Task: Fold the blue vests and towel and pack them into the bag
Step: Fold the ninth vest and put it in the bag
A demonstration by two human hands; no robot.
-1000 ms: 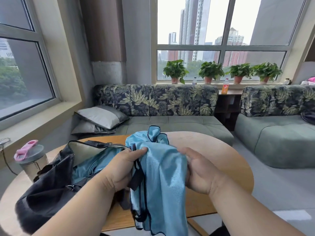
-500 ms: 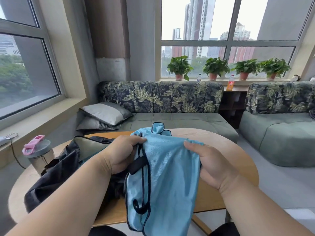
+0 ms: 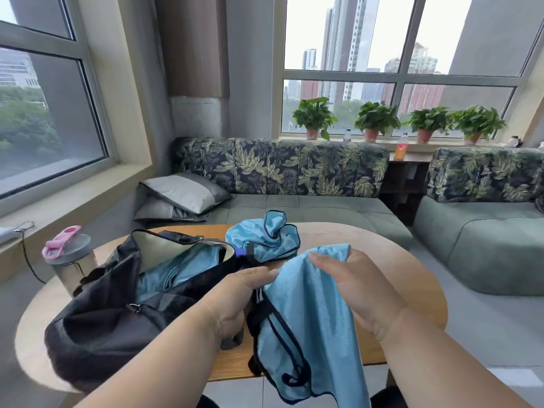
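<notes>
Head view looks down on a round light-wood table point(image 3: 412, 278), its near edge hidden behind both forearms. On its left side a black fabric bag point(image 3: 112, 313) lies open, blue cloth folded inside. Over the table's near edge hangs a light blue vest with dark trim point(image 3: 309, 325), its lower end cut off by the frame. A second crumpled blue vest point(image 3: 262, 235) lies just beyond the bag's mouth. The right hand point(image 3: 353, 287) grips the hanging vest's top edge with curled fingers. The left hand point(image 3: 241, 295) pinches its left edge; those fingertips are partly hidden by cloth.
</notes>
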